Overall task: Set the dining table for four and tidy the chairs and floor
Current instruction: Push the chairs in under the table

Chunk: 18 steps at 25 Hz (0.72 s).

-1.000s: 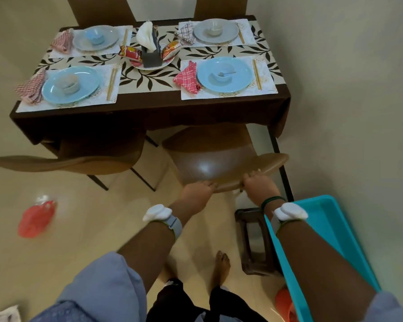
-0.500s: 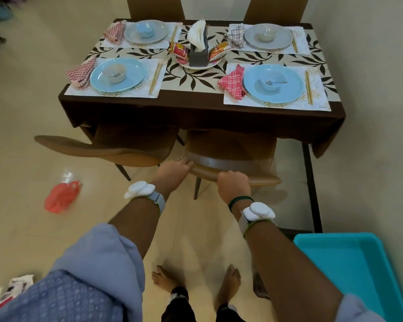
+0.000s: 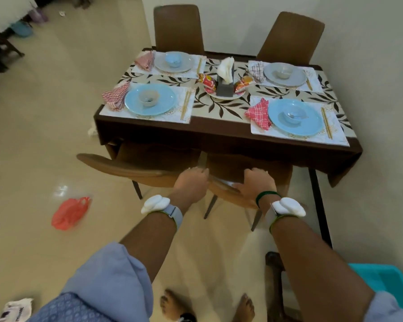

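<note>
Chair (image 3: 220,188) faces table (image 3: 219,132); left hand (image 3: 191,182), right hand (image 3: 257,182) grip it.

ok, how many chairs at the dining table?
4: far-left chair and far-right chair across the table; near-left chair partly under it; near-right chair, gripped by left hand and right hand. None apparently hidden.
</note>
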Motion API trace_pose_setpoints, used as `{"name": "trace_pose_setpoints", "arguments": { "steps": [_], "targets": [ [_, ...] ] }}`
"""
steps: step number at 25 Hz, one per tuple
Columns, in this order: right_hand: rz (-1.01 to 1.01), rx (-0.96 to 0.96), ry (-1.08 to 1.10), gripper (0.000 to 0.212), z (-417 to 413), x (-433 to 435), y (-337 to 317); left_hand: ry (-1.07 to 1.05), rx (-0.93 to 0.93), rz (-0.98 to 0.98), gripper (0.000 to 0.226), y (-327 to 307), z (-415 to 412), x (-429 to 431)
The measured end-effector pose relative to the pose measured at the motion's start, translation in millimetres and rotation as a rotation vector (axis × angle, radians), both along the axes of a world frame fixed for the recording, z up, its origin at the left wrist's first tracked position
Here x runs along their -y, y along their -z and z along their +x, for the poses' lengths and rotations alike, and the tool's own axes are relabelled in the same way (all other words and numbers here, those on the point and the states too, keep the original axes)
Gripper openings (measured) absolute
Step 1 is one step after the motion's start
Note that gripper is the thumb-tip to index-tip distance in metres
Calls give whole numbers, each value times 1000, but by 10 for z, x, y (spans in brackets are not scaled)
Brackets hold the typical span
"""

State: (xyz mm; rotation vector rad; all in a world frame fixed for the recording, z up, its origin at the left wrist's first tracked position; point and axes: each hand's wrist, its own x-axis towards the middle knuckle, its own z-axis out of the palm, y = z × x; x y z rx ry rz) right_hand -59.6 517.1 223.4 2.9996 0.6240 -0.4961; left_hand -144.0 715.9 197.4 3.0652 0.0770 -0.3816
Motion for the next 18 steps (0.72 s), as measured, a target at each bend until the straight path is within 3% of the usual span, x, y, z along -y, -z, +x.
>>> {"name": "trace_pose_setpoints", "arguments": {
  "steps": [2, 8, 18],
  "targets": [
    [13, 129, -85, 56, -15, -458, -122, -57, 104, 30, 46, -237, -190, -487],
    [360, 192, -224, 67, -498, -2545, -579, -334, 250, 102, 67, -757, -1017, -2308],
    [312, 128, -412, 62, -318, -5385, -265, -578, 202, 119, 63, -675, -1285, -4927]
  ]
}}
